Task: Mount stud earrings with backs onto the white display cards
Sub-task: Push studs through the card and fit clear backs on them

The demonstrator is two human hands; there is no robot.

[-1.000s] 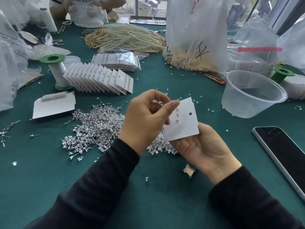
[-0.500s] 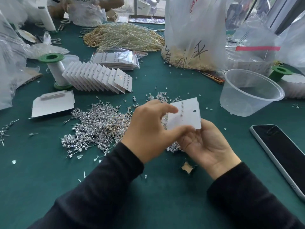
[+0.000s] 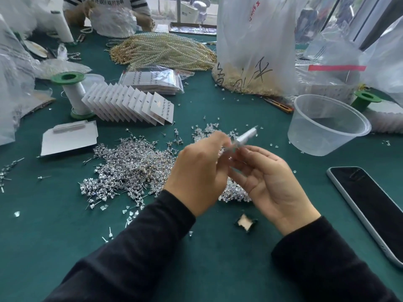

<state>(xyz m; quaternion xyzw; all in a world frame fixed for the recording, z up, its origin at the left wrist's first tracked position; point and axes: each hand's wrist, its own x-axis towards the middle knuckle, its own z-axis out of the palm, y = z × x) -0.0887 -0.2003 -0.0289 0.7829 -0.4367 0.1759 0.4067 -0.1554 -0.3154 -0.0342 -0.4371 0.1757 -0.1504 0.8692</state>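
Observation:
A white display card [image 3: 245,137], blurred and seen nearly edge-on, sits between my two hands above the green table. My left hand [image 3: 200,171] has its fingers curled at the card's near end. My right hand [image 3: 270,182] holds the card from below, palm up with fingers bent round it. A big pile of silver stud earrings [image 3: 128,168] lies to the left of my hands. Clear earring backs [image 3: 207,130] are scattered just beyond them. A fanned row of filled cards [image 3: 130,103] stands further back on the left.
A clear plastic tub [image 3: 327,125] stands at right and a phone [image 3: 375,208] lies at the right edge. A green spool [image 3: 72,92], a flat white card [image 3: 67,138], pearl strands [image 3: 165,51], plastic bags [image 3: 255,44] and another person [image 3: 104,9] fill the back.
The card has turned from lying flat and facing me to nearly edge-on. Both hands have shifted with it, the left hand now at its near end.

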